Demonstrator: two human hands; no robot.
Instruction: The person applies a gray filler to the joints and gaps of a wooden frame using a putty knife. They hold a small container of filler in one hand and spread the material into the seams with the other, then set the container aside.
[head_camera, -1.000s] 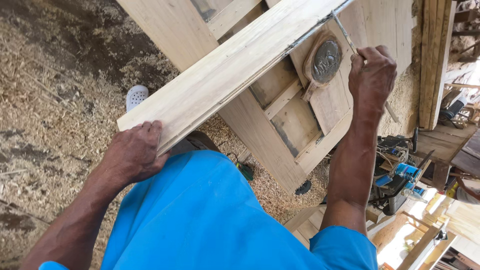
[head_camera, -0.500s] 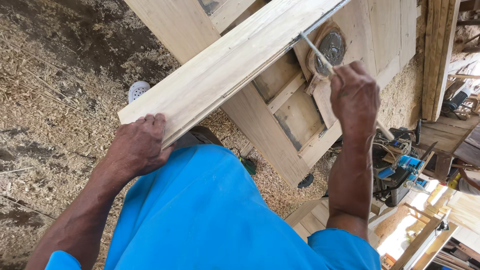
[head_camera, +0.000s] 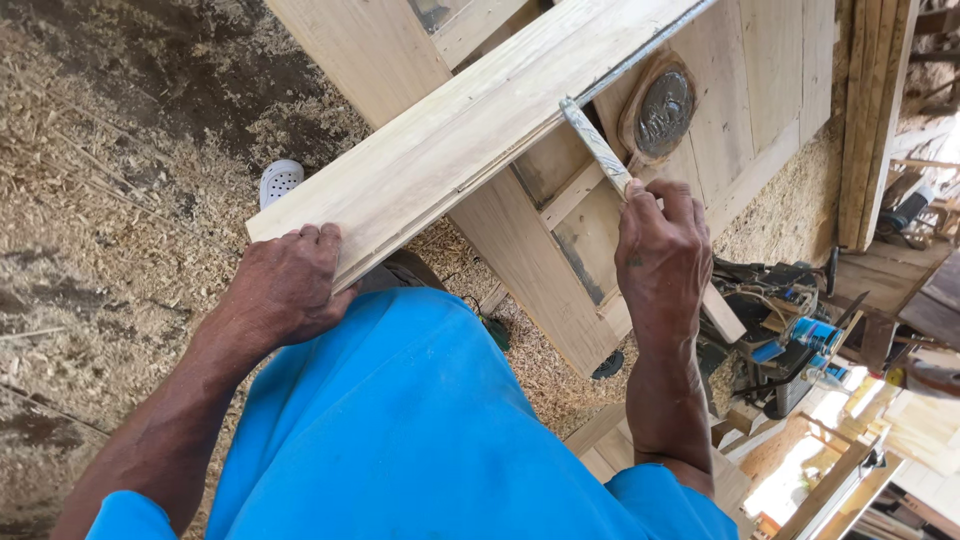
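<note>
- The floor (head_camera: 90, 200) is covered in pale wood shavings and sawdust, with a dark bare patch at the top left.
- A large pale wooden panelled frame (head_camera: 560, 240) lies slanted below the plank.
- A long pale wooden plank (head_camera: 450, 140) runs diagonally from lower left to upper right, above the frame; a dark wet line runs along its right edge.
- The person's blue garment (head_camera: 400, 430) fills the lower middle.
- The left hand (head_camera: 285, 285) rests on the plank's near end, fingers (head_camera: 315, 235) curled over its corner, gripping it.
- The right hand (head_camera: 660, 255) is clenched around a thin flat wooden stick (head_camera: 597, 148), whose smeared tip touches the plank's right edge.
- A round dark container in a wooden holder (head_camera: 660, 110) sits on the frame just beside the stick.
- A white perforated shoe (head_camera: 278, 180) lies on the shavings beside the plank.
</note>
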